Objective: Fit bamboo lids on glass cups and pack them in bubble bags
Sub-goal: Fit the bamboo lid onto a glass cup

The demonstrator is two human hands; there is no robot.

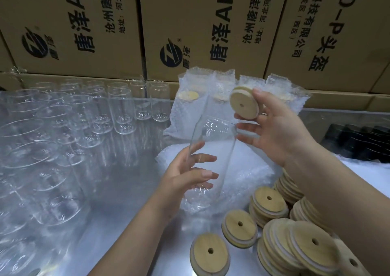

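Two hands: left hand [181,177] grips tilted glass cup [215,137]; right hand [276,132] pinches bamboo lid [242,104] near its mouth.
Risk: crooked seating; smooth glass may slip.

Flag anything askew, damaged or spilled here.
Nothing looks broken or spilled. Only the spare bamboo lids at lower right are untidy: their stacks lean and fan out, with some lids lying loose.
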